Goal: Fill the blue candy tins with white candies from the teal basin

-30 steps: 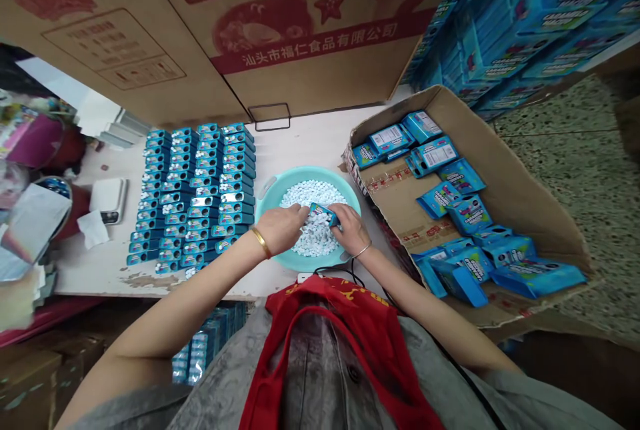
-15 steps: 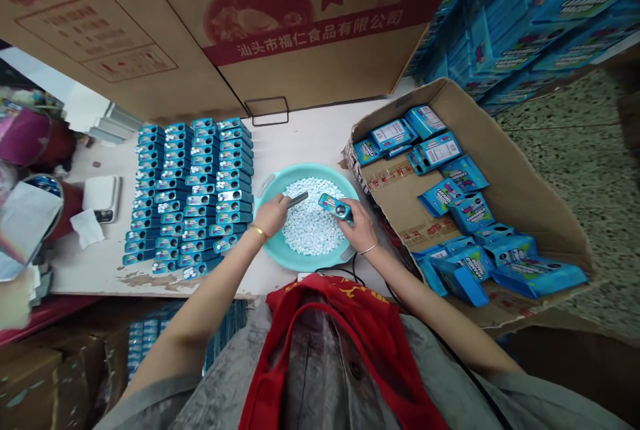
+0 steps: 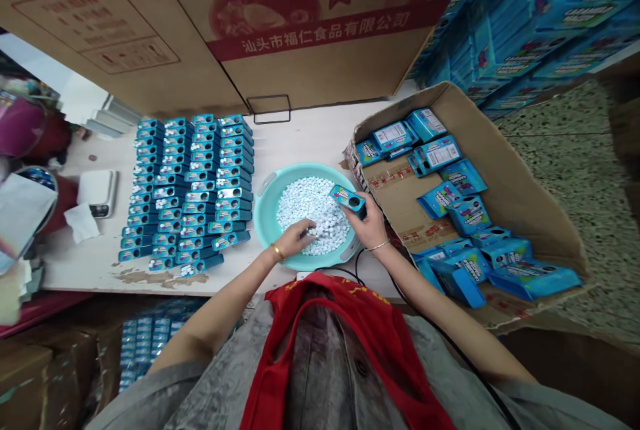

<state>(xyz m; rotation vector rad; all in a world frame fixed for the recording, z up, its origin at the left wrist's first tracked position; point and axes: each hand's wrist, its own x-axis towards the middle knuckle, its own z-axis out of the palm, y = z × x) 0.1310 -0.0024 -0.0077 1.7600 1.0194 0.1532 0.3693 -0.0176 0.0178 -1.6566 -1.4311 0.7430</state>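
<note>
My left hand (image 3: 296, 239) rests in a heap of small white mints (image 3: 313, 210) filling a round teal plastic basin (image 3: 261, 217), its fingers down among them. Whether those fingers hold anything is hidden. My right hand (image 3: 367, 223) grips a small blue candy tin (image 3: 347, 199) above the basin's right rim, with the tin's open end facing up. Left of the basin, many blue tins (image 3: 185, 183) lie in close rows on the white table (image 3: 310, 130).
A cardboard box (image 3: 480, 117) with several blue packets stands right of the basin. More blue boxes are stacked at top right behind a large printed carton. A white device and tissue lie at the table's left, beside assorted clutter. A black cable runs near the basin.
My left hand has moved down from the basin's upper left into the mints, and the silver piece it held is no longer visible. My right hand and tin have shifted slightly up and right.
</note>
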